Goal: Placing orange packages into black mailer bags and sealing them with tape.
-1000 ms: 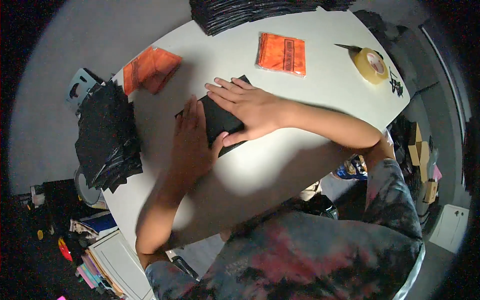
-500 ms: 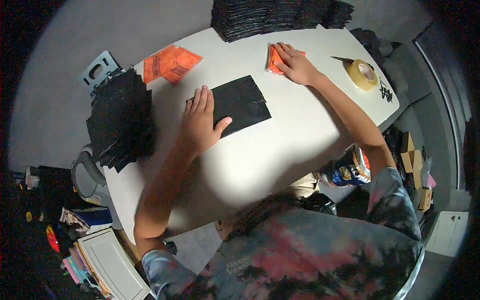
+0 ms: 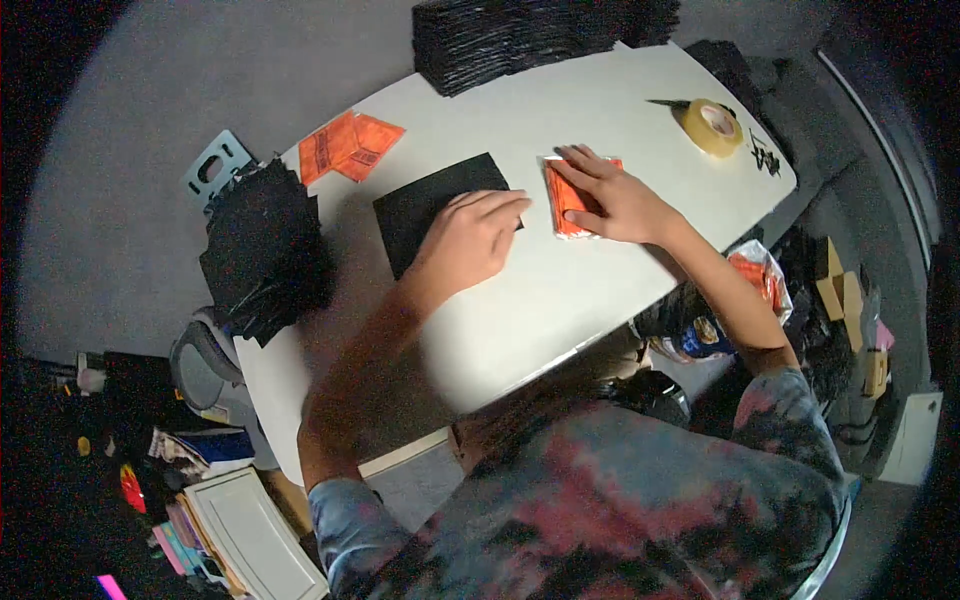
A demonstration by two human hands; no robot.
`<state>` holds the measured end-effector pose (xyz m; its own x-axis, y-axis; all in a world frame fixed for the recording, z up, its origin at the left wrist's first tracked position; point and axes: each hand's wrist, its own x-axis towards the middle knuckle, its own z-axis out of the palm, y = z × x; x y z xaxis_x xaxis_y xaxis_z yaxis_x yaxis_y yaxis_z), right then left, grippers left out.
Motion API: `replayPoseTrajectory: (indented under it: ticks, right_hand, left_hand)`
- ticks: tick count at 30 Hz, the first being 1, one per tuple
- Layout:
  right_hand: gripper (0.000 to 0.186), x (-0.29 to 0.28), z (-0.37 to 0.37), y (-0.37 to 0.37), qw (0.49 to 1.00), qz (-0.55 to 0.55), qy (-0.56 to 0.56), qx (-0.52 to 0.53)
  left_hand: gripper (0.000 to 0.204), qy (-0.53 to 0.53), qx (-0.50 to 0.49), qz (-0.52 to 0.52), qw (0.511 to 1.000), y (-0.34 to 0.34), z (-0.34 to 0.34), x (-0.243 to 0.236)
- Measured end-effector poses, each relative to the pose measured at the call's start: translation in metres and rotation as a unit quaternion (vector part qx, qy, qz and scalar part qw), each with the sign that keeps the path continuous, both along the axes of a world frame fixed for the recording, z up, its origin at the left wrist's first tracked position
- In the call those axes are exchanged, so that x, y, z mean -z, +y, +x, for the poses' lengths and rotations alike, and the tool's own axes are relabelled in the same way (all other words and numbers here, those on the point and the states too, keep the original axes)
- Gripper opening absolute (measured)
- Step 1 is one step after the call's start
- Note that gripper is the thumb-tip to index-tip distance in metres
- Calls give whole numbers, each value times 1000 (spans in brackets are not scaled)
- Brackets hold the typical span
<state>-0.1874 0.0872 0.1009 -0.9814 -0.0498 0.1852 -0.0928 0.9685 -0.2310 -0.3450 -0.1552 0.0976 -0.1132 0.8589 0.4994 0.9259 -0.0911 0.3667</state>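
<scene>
A flat black rectangular sheet (image 3: 410, 208) lies on the white table (image 3: 560, 310) in front of me. Over its right side is my left hand (image 3: 465, 243), fingers bent a little and pointing right, nothing visible in them; it covers part of the sheet. Whether it touches the sheet is unclear. My right hand (image 3: 622, 203) rests palm down, fingers spread, on a small stack of orange packets in clear wrapping (image 3: 566, 205). At the back left, two overlapping orange packets (image 3: 350, 145) lie flat.
Tall stacks of black folded pieces (image 3: 520, 45) line the far edge. A heap of black sheets (image 3: 262, 250) sits at the left edge. Toward the right lie a roll of clear tape (image 3: 712, 128), a dark pointed tool (image 3: 668, 103) and small black bits (image 3: 765, 157). A bag with orange packets (image 3: 760, 275) stands below.
My left hand has moved right across the black sheet, from its left side to its right side. My right hand and the orange stack are nearer to me. The view has shifted slightly.
</scene>
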Motion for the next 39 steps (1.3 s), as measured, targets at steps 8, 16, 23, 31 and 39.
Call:
replayPoseTrajectory:
  ticks: [8, 16, 23, 31, 39]
  right_hand:
    - [77, 35, -3, -15, 994, 62, -35, 81]
    - [44, -18, 48, 6, 979, -176, 73, 69]
    - [43, -13, 63, -5, 997, -47, 61, 31]
    - [29, -5, 60, 13, 994, -37, 92, 36]
    - [27, -14, 40, 46, 967, -235, 48, 85]
  left_hand:
    - [33, 33, 60, -7, 998, 62, 6, 25]
    - [42, 39, 83, -12, 996, 47, 12, 10]
    - [30, 91, 44, -36, 994, 62, 10, 24]
    - [29, 97, 70, -20, 993, 69, 8, 8]
    - [28, -30, 19, -121, 992, 99, 0, -12]
